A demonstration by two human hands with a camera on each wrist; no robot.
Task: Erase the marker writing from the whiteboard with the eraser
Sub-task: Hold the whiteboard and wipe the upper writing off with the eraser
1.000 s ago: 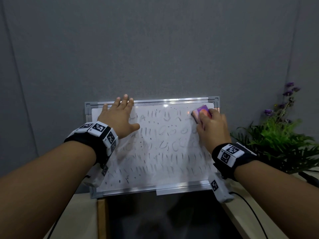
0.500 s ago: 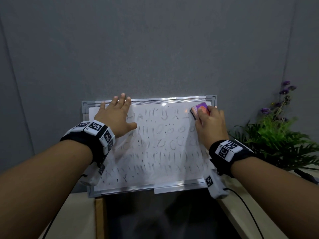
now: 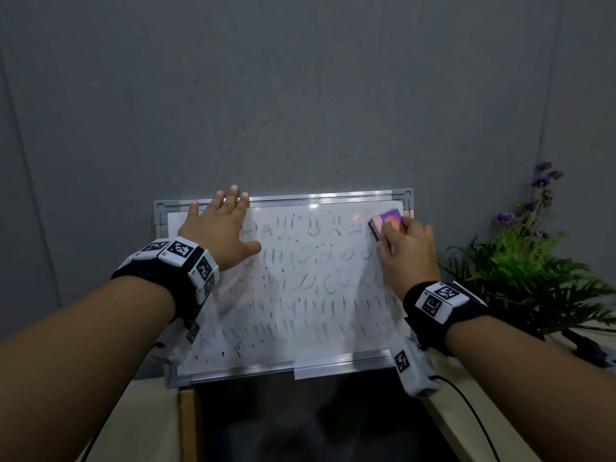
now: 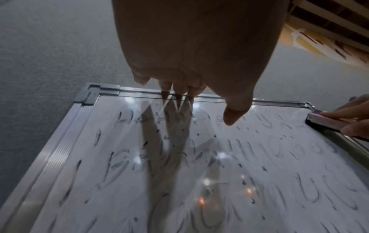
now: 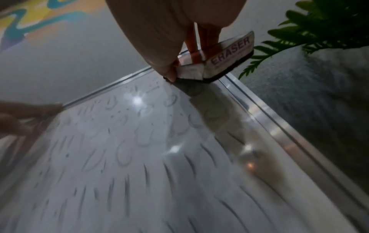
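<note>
A metal-framed whiteboard [image 3: 300, 365] leans against the grey wall, covered in faint, smeared marker writing [image 3: 313, 285]. My left hand [image 3: 216, 228] lies flat on its upper left part, fingers straight and reaching over the top frame; in the left wrist view the fingertips [image 4: 177, 88] touch the top rail. My right hand [image 3: 408, 251] grips a purple-topped eraser [image 3: 388, 223] and holds its dark felt on the board's top right corner. The right wrist view shows the eraser [image 5: 225, 58], labelled ERASER, pinched between thumb and fingers beside the right frame [image 5: 279, 126].
A green plant with purple flowers [image 3: 530, 261] stands just right of the board. A dark panel [image 3: 316, 418] lies on the light table below the board. Cables [image 3: 473, 418] trail from the wrist units. The grey wall [image 3: 300, 95] backs everything.
The right hand and eraser have barely shifted, staying at the top right corner. The left hand has kept its place on the upper left of the board.
</note>
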